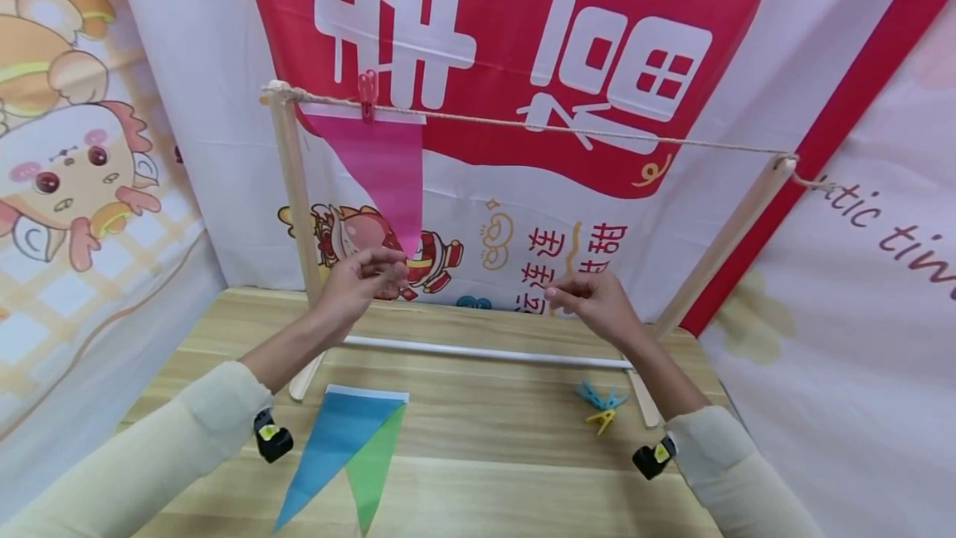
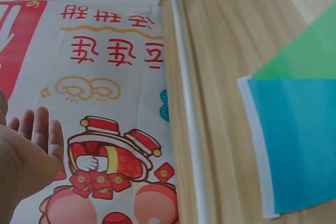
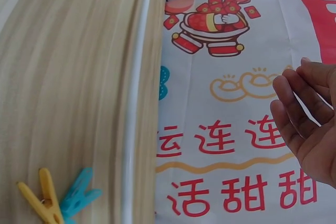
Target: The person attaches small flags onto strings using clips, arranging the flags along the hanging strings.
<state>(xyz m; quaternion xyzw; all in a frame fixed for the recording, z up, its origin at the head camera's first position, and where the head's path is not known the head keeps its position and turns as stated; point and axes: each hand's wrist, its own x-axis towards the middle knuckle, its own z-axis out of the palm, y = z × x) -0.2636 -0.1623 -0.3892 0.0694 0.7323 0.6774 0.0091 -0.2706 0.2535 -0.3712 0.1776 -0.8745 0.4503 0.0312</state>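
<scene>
A pink pennant [image 1: 381, 164] hangs from a string [image 1: 597, 133], held by a red clothespin [image 1: 367, 95] near the left wooden post [image 1: 295, 189]. My left hand [image 1: 369, 272] [image 2: 31, 145] hovers by the pennant's lower tip with fingers fairly straight and nothing in it. My right hand [image 1: 586, 299] [image 3: 304, 114] floats under the middle of the string, fingers loosely bent and empty. A blue pennant [image 1: 336, 438] [image 2: 294, 140] overlaps a green pennant [image 1: 373, 463] [image 2: 304, 56] on the wooden table [image 1: 485, 455].
Blue and yellow clothespins [image 1: 601, 407] [image 3: 58, 200] lie by the foot of the right post [image 1: 717, 256]. A white rod [image 1: 485, 352] [image 2: 189, 114] [image 3: 134, 114] joins the frame's feet along the table's back. Printed cloth banners hang on all sides.
</scene>
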